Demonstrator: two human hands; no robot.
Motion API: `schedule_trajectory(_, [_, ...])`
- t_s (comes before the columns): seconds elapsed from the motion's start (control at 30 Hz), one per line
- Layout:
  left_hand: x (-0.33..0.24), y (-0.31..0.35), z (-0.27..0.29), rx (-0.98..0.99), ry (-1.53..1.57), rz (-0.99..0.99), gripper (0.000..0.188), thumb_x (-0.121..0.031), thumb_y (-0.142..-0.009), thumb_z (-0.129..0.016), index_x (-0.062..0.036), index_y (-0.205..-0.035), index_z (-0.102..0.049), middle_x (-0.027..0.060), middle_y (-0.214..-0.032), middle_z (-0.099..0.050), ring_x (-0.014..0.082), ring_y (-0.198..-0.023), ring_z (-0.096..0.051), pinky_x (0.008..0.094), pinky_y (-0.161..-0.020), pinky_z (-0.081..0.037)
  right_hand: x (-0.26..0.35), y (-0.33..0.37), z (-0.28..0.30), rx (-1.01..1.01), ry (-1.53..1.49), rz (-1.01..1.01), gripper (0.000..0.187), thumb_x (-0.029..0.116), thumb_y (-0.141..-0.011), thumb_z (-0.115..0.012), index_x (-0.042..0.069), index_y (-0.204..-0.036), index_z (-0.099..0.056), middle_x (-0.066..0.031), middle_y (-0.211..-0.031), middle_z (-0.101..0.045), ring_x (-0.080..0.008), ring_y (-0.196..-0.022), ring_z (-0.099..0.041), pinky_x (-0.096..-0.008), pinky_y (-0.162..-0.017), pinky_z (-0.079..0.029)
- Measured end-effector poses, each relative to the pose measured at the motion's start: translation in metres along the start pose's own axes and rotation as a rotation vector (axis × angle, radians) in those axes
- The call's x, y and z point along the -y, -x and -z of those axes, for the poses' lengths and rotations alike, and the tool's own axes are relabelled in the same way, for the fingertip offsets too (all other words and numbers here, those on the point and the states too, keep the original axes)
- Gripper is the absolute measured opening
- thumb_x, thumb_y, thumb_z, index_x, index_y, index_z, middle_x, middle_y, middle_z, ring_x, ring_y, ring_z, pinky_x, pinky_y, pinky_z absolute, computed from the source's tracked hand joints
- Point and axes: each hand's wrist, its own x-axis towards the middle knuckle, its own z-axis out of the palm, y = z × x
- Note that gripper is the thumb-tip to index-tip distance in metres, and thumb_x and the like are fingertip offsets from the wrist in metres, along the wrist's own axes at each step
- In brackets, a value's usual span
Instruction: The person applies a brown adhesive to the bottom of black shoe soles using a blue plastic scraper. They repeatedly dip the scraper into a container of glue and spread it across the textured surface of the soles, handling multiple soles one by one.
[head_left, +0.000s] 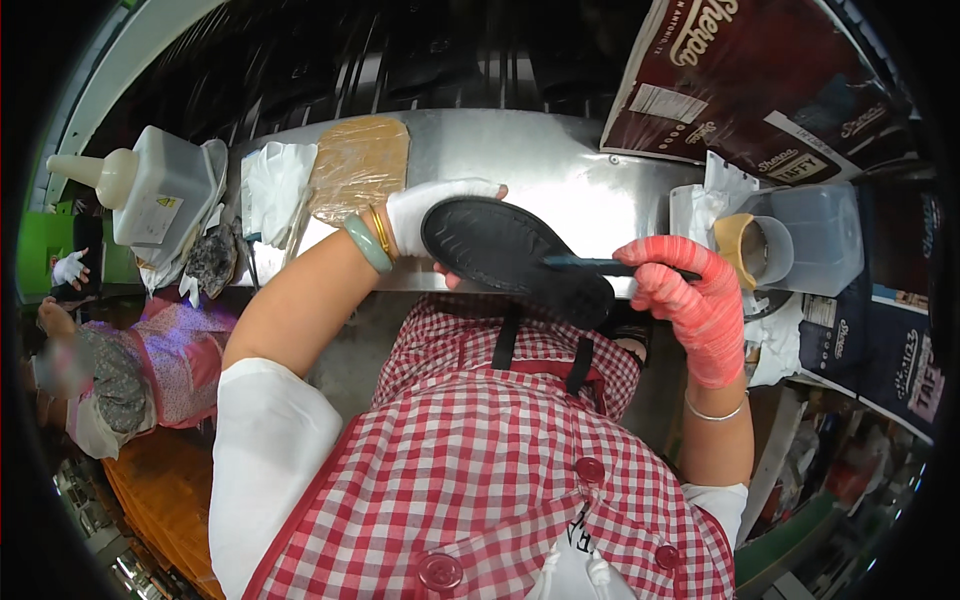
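A black shoe sole (485, 240) is held over the near edge of the metal table, its inner face turned up. My left hand (420, 212), in a white glove with bare fingertips, grips it from the left and beneath, so most of those fingers are hidden. In a pinkish-red knitted glove, my right hand (690, 300) is closed around the dark handle of a thin brush (590, 265). The brush reaches left onto the narrower part of the sole; its tip is hard to make out against the black.
On the metal table (500, 140) lie a tan plastic-wrapped board (360, 165) and white cloth (275, 190). A white spouted bottle (165, 190) stands left. Right are a clear plastic container (825, 240), a maroon carton (740, 90) and navy cartons (880, 340). Another person (150, 370) works far left.
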Motion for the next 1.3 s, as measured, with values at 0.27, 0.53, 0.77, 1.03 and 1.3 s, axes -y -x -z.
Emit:
schedule_trajectory(0.27, [0.014, 0.003, -0.014, 0.272, 0.061, -0.027, 0.059, -0.05, -0.092, -0.038, 0.0054, -0.093, -0.061, 0.0193, -0.061, -0.062, 0.0235, -0.043, -0.06, 0.0261, -0.035, -0.046, -0.001, 0.001, -0.046, 0.239, 0.723, 0.896, 0.028, 0.015, -0.07, -0.074, 0.008, -0.096, -0.066, -0.0095, -0.098, -0.066, -0.0261, -0.078, -0.062, -0.0315, -0.069, -0.051])
schedule_trajectory(0.53, [0.041, 0.037, -0.025, 0.167, 0.097, -0.409, 0.057, -0.042, -0.088, -0.054, 0.0033, -0.123, -0.05, 0.0185, -0.103, -0.064, 0.0228, -0.08, -0.066, 0.0343, -0.072, -0.054, 0.006, 0.042, -0.014, -0.083, 0.06, 0.724, 0.029, 0.017, -0.08, -0.07, -0.002, -0.102, -0.065, -0.0122, -0.086, -0.068, -0.0156, -0.068, -0.062, -0.025, -0.058, -0.049])
schedule_trajectory(0.77, [0.051, 0.047, -0.062, -0.315, -0.395, -1.026, 0.091, -0.025, -0.068, -0.081, -0.0005, -0.138, -0.027, 0.0091, -0.126, -0.045, 0.0186, -0.115, -0.048, 0.034, -0.097, -0.041, 0.007, 0.029, -0.002, -0.503, -0.525, 0.752, 0.034, 0.031, -0.09, -0.06, 0.002, -0.108, -0.061, -0.0098, -0.095, -0.065, -0.0108, -0.058, -0.056, -0.0201, -0.053, -0.044])
schedule_trajectory(1.03, [0.021, 0.055, -0.038, -0.378, -0.383, -1.669, 0.057, -0.047, -0.092, -0.047, -0.0121, -0.136, -0.035, 0.0109, -0.129, -0.049, 0.0208, -0.113, -0.052, 0.0363, -0.093, -0.048, -0.009, 0.03, -0.004, -0.526, -0.635, 0.615, 0.032, 0.03, -0.091, -0.06, 0.003, -0.107, -0.061, -0.0063, -0.098, -0.064, -0.0091, -0.06, -0.054, -0.0217, -0.057, -0.044])
schedule_trajectory(1.3, [-0.005, 0.099, -0.068, -0.219, -1.189, -1.841, 0.053, -0.038, -0.092, -0.053, -0.0266, -0.138, -0.031, 0.0156, -0.148, -0.016, 0.0354, -0.13, -0.035, 0.0449, -0.099, -0.045, -0.021, 0.031, 0.002, -0.537, -0.621, 0.609, 0.028, 0.025, -0.092, -0.058, 0.002, -0.108, -0.06, -0.0067, -0.098, -0.063, -0.0096, -0.06, -0.053, -0.0216, -0.058, -0.045])
